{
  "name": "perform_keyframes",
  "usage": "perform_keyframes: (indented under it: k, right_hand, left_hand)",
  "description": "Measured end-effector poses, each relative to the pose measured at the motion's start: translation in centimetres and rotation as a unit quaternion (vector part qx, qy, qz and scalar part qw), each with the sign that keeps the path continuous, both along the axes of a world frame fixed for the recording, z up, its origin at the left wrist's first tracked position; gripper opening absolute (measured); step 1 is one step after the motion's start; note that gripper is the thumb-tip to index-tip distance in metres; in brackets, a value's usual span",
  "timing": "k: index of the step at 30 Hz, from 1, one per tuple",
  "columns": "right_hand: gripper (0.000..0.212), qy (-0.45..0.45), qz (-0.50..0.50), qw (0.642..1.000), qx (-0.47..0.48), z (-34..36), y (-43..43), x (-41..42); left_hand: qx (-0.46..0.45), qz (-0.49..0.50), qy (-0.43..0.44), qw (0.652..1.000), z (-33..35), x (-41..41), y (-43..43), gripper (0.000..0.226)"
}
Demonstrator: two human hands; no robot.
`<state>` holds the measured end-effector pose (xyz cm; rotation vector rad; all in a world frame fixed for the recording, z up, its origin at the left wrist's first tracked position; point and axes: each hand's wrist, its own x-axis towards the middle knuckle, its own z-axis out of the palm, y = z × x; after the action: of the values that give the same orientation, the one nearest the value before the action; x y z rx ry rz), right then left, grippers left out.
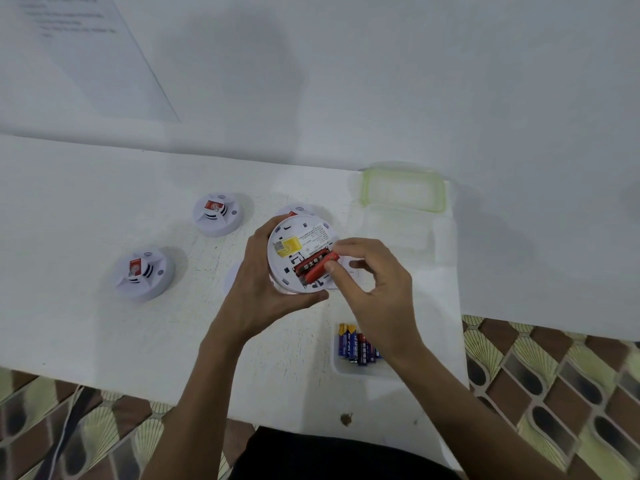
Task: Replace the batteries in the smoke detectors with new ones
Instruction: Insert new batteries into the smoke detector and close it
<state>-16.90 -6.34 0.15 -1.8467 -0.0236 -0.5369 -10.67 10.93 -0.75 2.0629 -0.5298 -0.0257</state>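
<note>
Head view, frame centre: left hand [263,285] grips smoke detector [301,237] round its rim, back side up. Right hand [370,285] pinches red battery [320,269], tilted at the compartment. Blue batteries [358,344] lie below, right of centre.

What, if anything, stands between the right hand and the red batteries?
Nothing visible. The right hand pinches the outer red battery in the open bay of the detector; the left hand grips only its rim.

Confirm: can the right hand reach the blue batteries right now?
Likely yes: the blue batteries lie uncovered in their tray near the right hand, though it pinches a red battery.
</note>
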Motion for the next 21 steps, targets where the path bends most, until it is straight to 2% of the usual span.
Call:
perform_keyframes:
  k: [3,6,10,16,19,21]
  right_hand:
    - [0.028,-0.003,-0.011,0.999,0.037,-0.8,1.0,-0.5]
    - [0.03,0.013,-0.017,0.996,0.089,-1.1,1.6,-0.8]
    - [0.031,-0.033,-0.034,0.997,0.069,-0.9,2.3,-0.9]
    - [0.034,-0.075,-0.049,0.996,-0.008,-1.4,2.5,-0.9]
    - [0.033,-0.063,-0.014,0.998,0.014,-1.4,2.3,-0.6]
    - [0.024,-0.039,0.037,0.998,0.03,-1.1,1.6,-0.3]
  left_hand:
    - [-0.026,-0.007,0.005,1.0,0.3,-0.3,-0.2,0.094]
    - [-0.041,-0.008,-0.017,0.999,0.9,-0.4,-0.3,0.083]
    - [-0.073,-0.012,-0.017,0.997,1.2,-0.7,-0.1,0.082]
    - [-0.069,-0.026,-0.006,0.997,1.3,-0.9,0.1,0.081]
    - [-0.087,-0.014,0.054,0.995,1.0,-1.1,0.4,0.093]
    - [-0.069,0.004,0.045,0.997,0.9,-1.1,0.9,0.096]
